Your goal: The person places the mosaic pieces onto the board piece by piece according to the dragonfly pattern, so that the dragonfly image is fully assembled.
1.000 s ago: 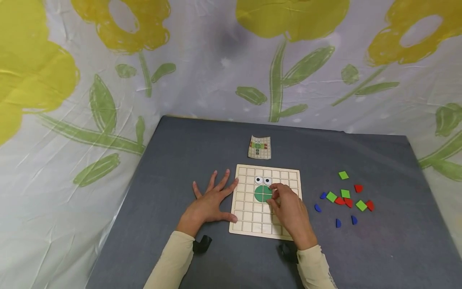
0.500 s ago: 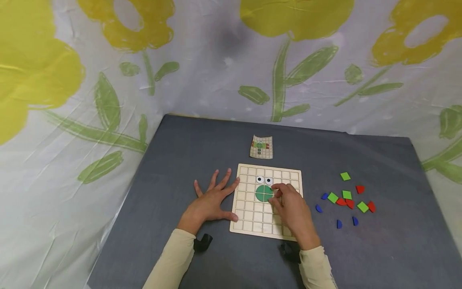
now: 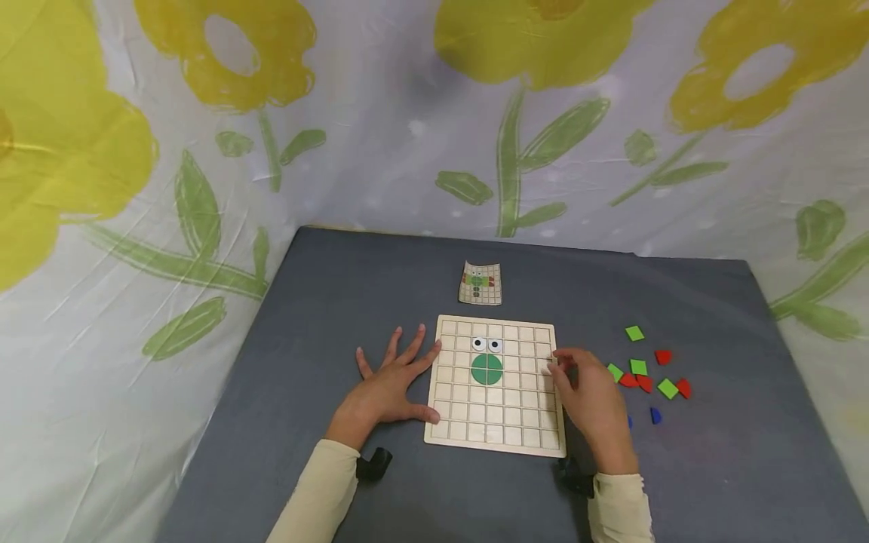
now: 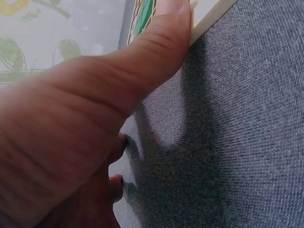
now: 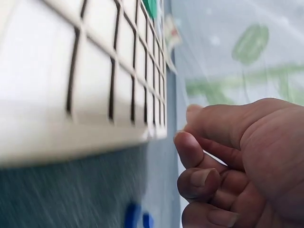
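Observation:
A wooden grid board [image 3: 492, 417] lies on the dark table. On it, green quarter-round pieces [image 3: 480, 363] form a circle beneath two round eye pieces [image 3: 479, 344]. My left hand [image 3: 387, 388] is spread flat at the board's left side, with its thumb [image 4: 156, 42] and a fingertip resting on the edge. At the right edge, my right hand [image 3: 599, 400] hovers with loosely curled fingers; thumb and index tips [image 5: 189, 145] are close together, and nothing shows between them.
Right of the board lie several lime green squares [image 3: 634, 333], several red pieces [image 3: 663, 357] and blue half-rounds [image 3: 655, 415], some blue ones hidden behind my right hand. A small picture card [image 3: 480, 294] lies beyond the board. A flowered cloth [image 3: 380, 173] hangs behind the table.
My right hand has left the green circle and moved right to the board's right edge. The circle's right side is now uncovered. My left hand stays at the board.

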A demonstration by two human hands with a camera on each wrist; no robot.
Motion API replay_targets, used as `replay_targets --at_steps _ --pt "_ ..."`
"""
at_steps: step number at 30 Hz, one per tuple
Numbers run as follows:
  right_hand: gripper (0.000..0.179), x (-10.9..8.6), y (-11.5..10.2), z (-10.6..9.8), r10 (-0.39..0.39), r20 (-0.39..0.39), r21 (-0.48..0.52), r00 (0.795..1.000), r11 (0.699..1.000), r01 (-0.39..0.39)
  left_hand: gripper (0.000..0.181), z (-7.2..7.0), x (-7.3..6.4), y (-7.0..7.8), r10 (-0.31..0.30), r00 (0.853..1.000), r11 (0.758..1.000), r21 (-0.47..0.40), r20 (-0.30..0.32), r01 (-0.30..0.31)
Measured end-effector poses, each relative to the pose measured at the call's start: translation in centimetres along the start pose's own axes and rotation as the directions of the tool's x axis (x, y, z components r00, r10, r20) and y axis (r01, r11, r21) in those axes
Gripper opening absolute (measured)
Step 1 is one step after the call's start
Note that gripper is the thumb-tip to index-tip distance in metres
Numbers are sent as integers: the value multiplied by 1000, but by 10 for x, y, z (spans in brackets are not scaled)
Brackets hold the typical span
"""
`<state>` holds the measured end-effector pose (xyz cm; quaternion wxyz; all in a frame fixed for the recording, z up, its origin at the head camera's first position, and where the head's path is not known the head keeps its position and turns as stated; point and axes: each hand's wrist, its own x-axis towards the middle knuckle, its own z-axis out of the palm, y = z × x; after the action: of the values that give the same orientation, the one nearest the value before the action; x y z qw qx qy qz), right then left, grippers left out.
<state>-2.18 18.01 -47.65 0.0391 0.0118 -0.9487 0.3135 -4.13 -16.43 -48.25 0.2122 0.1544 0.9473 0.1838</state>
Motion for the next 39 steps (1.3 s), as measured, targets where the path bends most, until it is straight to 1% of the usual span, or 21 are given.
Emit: replay_targets --at_steps 6,11,15,18,23,28,32,33,35,38,39 --pt "27 -2 17 -19 61 -88 -26 994 998 -64 124 0 0 0 4 1000 1000 -7 -2 -4" --pt "28 -2 31 -31 77 -126 -60 989 995 -85 125 0 -1 0 -13 1000 1000 -5 -10 13" --pt "29 -3 44 -38 97 -152 -89 984 990 -111 124 1 -1 -1 -10 1000 1000 -8 -15 10" --pt "30 -4 52 -42 116 -146 -97 983 987 -131 124 2 -1 0 -4 1000 1000 -11 -14 4" --pt "33 -4 60 -45 157 -108 -104 982 980 -168 123 1 -1 -1 8 1000 1000 -22 -19 -9" --pt "36 -6 65 -46 167 -80 -105 983 979 -175 125 2 0 -4 19 1000 998 -53 -24 -20" --pt "39 -8 68 -44 143 -54 -111 988 983 -148 125 1 0 -3 13 1000 999 -41 -24 -14" --pt "40 -8 69 -44 129 -49 -114 990 985 -134 125 2 0 -3 7 1000 1000 -24 -23 -8" --pt "41 -9 71 -43 100 -43 -120 994 987 -104 124 2 0 -3 5 1000 1000 -17 -21 -5" --pt "41 -9 73 -41 64 -42 -129 997 989 -69 125 2 1 -3 7 1000 1000 -30 -19 -8" --pt "41 -9 74 -41 57 -43 -133 997 989 -63 125 7 2 -6 21 999 999 -46 -32 -22"
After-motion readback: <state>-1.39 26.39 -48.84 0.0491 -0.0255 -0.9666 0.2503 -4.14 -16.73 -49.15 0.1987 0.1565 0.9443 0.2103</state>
